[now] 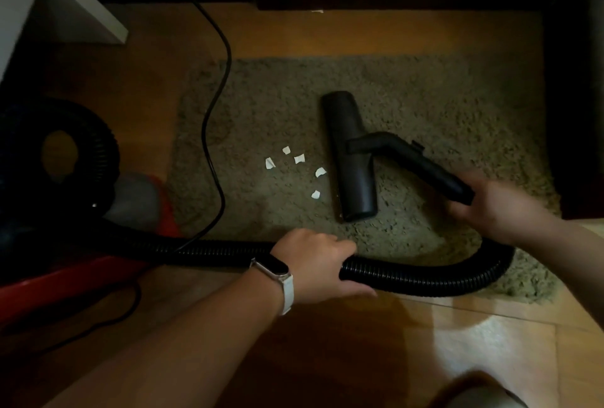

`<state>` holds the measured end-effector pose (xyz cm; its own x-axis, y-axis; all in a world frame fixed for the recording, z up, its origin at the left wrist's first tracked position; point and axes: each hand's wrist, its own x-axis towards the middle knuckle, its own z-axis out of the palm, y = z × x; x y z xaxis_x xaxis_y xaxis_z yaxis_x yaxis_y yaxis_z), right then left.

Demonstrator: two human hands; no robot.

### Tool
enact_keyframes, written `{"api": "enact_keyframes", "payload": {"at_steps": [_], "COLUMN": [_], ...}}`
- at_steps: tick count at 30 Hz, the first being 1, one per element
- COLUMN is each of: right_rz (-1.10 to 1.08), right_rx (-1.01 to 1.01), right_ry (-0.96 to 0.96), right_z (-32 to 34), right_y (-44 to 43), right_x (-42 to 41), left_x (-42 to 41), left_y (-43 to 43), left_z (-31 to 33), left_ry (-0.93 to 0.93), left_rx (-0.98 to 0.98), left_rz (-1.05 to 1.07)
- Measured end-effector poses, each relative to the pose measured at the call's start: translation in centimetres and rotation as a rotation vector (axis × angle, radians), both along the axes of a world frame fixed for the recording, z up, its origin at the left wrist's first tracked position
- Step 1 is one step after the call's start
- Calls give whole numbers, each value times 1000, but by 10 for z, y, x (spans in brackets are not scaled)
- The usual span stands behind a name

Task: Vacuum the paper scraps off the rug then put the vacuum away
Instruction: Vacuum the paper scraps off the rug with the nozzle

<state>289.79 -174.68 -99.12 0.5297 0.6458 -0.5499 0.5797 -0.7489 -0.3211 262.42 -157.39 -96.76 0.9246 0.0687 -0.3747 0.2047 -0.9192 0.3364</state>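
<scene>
Hands (313, 265) (493, 208) grip hose (425, 281), wand (425, 166); vacuum (49, 286) cropped.

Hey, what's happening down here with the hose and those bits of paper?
A person is getting set to vacuum. The right hand holds the black wand behind the floor head, which rests on the rug; the left hand holds the ribbed hose near the rug's edge. Five white paper scraps lie on the rug just left of the head, not yet picked up.

A shaggy rug (441, 97) lies on the wooden floor (327, 352). Five paper scraps (299, 158) dot it just beyond the left hand (313, 264). The vacuum nozzle (349, 153) rests flat beside them, left of the right hand (490, 208). The hose (425, 280) curves between both hands.
</scene>
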Motion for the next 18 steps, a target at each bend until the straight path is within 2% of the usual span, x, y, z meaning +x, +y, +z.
{"api": "enact_keyframes", "payload": {"at_steps": [7, 18], "right_rz": [210, 400], "right_rx": [-65, 36], "right_ry": [-73, -135], "right_z": [-7, -20], "right_y": [46, 125], "right_x": [-26, -59], "left_x": [-28, -70], "left_y": [10, 34], "left_z": [-7, -14], "left_ry": [69, 87], "left_rx": [-19, 6], "left_rz": [35, 182]}}
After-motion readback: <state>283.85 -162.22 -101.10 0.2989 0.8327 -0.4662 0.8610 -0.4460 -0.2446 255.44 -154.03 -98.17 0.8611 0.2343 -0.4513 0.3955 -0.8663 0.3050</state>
